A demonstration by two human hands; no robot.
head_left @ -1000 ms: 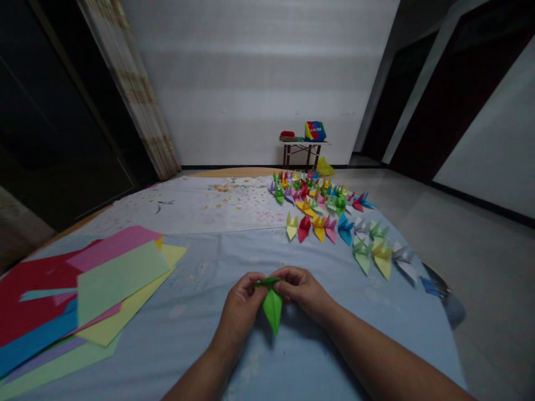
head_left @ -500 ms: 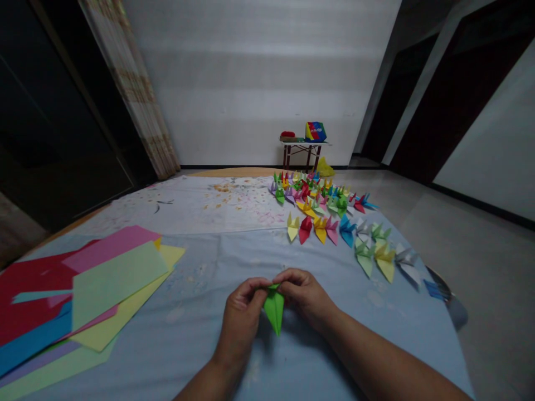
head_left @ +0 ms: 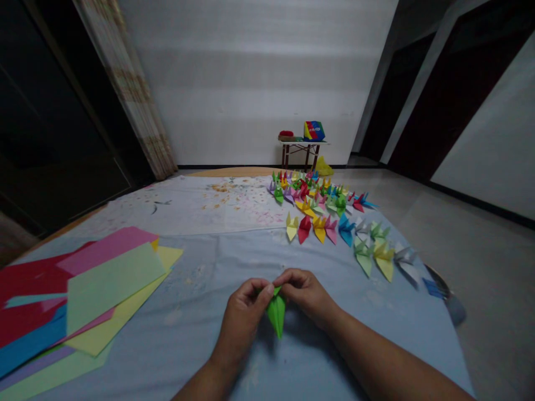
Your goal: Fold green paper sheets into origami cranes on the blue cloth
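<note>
A small bright green folded paper (head_left: 276, 316) hangs point-down just above the blue cloth, in the lower middle of the head view. My left hand (head_left: 247, 303) pinches its upper left edge between thumb and fingers. On the other side my right hand (head_left: 306, 292) grips the top of the same paper, its fingertips close to those of the left. The paper's top end is partly hidden by the fingers. Beyond the hands stand finished paper cranes in a row, among them a red one (head_left: 305, 229) and a blue one (head_left: 346, 229).
Sheets of coloured paper (head_left: 115, 284) lie in a loose pile at the left. Many more cranes (head_left: 309, 192) crowd the far right of the cloth-covered table (head_left: 200, 312). A chair (head_left: 453, 306) stands past the right edge. A small table (head_left: 298, 143) is by the wall.
The green paper has tilted slightly, its lower tip shifting a little right and down. My left thumb has moved up towards its top. The cranes and sheets lie as before.
</note>
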